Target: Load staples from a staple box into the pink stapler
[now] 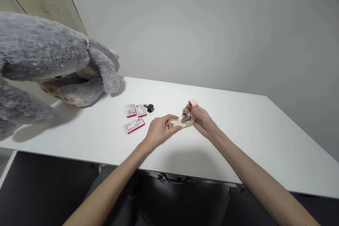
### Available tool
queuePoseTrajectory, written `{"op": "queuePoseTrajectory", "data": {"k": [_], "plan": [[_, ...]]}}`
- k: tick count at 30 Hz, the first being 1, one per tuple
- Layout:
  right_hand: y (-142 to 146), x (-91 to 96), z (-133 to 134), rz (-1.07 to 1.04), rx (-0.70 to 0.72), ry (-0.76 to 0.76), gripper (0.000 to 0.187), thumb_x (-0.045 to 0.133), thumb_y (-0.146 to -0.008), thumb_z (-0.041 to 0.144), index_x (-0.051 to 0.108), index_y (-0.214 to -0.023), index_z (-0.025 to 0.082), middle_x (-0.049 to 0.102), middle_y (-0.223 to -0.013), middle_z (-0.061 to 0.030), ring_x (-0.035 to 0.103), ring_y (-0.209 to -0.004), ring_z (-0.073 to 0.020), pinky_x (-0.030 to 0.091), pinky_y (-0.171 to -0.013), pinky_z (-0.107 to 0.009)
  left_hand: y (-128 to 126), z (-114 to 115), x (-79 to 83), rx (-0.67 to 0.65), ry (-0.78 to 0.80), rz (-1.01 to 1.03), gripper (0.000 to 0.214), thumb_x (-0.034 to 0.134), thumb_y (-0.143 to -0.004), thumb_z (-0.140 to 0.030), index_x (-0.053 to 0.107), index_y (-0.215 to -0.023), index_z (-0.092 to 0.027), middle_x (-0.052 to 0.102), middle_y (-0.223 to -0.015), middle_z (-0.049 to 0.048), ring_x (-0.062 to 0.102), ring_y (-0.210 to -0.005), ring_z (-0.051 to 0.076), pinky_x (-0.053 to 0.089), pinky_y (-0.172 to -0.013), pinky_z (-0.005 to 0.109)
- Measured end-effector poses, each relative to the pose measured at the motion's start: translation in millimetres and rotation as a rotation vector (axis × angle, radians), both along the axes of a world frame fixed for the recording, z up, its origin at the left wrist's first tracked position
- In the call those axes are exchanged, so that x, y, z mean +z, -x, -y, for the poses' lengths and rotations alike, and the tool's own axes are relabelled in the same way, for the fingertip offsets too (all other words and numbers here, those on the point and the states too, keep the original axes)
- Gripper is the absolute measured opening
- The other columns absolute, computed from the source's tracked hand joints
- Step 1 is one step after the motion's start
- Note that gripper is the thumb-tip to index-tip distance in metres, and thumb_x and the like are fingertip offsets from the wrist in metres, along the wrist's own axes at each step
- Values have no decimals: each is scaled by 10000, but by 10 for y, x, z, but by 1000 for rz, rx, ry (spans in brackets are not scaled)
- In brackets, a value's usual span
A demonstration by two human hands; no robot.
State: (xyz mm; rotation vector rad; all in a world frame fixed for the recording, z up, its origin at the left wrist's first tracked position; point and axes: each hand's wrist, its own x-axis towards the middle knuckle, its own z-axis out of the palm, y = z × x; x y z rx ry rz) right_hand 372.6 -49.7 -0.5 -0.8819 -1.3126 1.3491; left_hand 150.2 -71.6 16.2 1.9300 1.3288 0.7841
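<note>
Both my hands hold a stapler [187,124] above the white table, its pink top swung up away from its cream base. My left hand [160,129] pinches the far left end of the base between thumb and fingers. Around the raised pink cover and the hinge end, my right hand [202,120] is closed. A metal part shows between cover and base; whether staples are inside I cannot tell. Left of my hands lie three small red-and-white boxes [134,125] and a small black clip-like object [150,108], perhaps a staple remover.
A large grey plush toy [87,60] sits at the table's left end, partly over it. Behind the white table [238,141] stands a plain grey wall [201,28]. The table's front edge runs just under my forearms.
</note>
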Motion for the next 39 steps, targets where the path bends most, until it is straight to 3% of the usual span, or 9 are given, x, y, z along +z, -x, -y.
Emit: {"op": "queuePoseTrajectory", "data": {"k": [4,9,13,20,26,31,39], "plan": [[-10,42,-28,-100,-125,-3,470,676,-857,752,591,-956,300,635,-949,-43,640,-971,-264,563,-971,-455,-3,5,-4,-4,-14,-10,355,775,-857,-416,813,-1172,-257,703,-739,-22,607,-660,170,391,-625,274],[-51,163,-23,-310,-250,80,413,642,-887,676,542,-797,285,552,-798,-25,614,-840,-246,571,-956,-462,-6,19,11,-6,-26,-10,292,760,-858,-388,810,-1108,-245,690,-727,-26,593,-654,165,381,-620,274],[-121,181,-41,-395,-271,97,321,653,-873,592,567,-819,287,504,-752,-5,578,-763,-227,571,-940,-444,2,27,12,-7,-37,-5,263,746,-862,-379,802,-1078,-239,677,-722,-29,581,-652,161,372,-614,273],[-294,67,-118,-447,-380,74,245,697,-810,501,593,-827,280,558,-730,15,597,-704,-199,586,-872,-415,27,35,-18,0,-59,34,217,745,-857,-378,771,-999,-215,629,-722,-24,558,-668,161,361,-612,273],[-420,-54,-217,-357,-556,36,238,732,-780,441,570,-789,268,573,-693,33,592,-643,-181,561,-705,-366,38,49,-41,39,-177,24,172,779,-862,-357,743,-960,-221,571,-788,-20,522,-709,161,374,-671,291],[-426,-141,-244,-200,-737,42,150,715,-785,373,651,-800,238,620,-736,25,601,-679,-166,518,-643,-316,44,76,-67,68,-227,-1,245,788,-891,-379,740,-1083,-234,546,-969,2,526,-739,145,420,-723,298],[-389,-225,-129,-41,-761,12,150,709,-794,360,682,-747,220,646,-740,12,606,-709,-163,509,-654,-292,67,80,-109,55,-270,-105,427,780,-913,-389,687,-1313,-270,531,-1241,58,597,-768,144,523,-783,341]]}}
